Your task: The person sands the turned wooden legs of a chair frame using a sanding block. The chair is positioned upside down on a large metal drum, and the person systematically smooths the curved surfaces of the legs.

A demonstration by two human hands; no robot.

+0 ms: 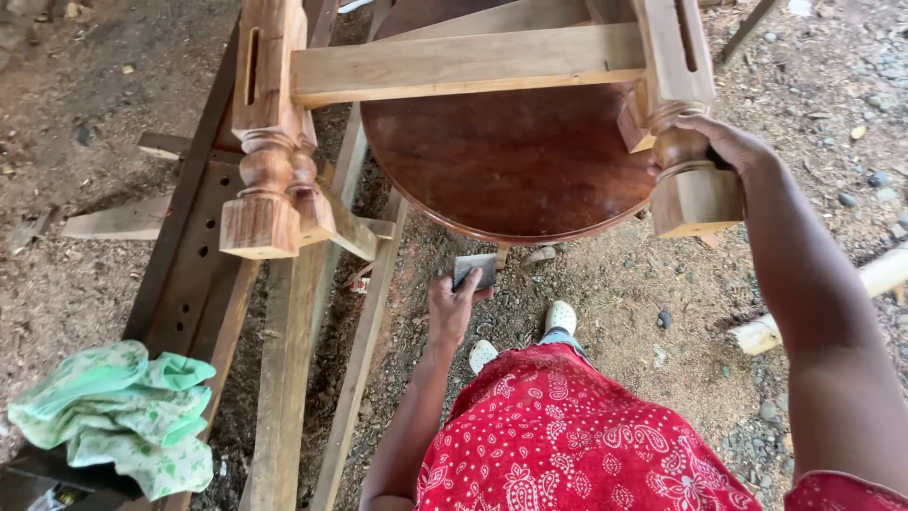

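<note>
My right hand [724,142] clenched round the turned table leg [686,180], leg's long axis running 12 to 6 | my left hand [452,308] gripping a sandpaper piece [476,271], below the round tabletop [506,161] rim | leg lies at 2 o'clock from sandpaper; left hand nearer rim.

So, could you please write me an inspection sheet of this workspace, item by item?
Surface: bare dirt ground with small stones.
Job's things: round wooden table, upside down on wooden beams; unfinished turned legs point towards the camera.
Clutter: crumpled green cloth lower left; loose wood offcut; pale log at right.
Hands: left hand holds a small grey sanding sheet below the tabletop edge; right hand grips the right table leg.
Cables: nothing seen.
Surroundings: person's red patterned skirt and pale shoes.
</note>
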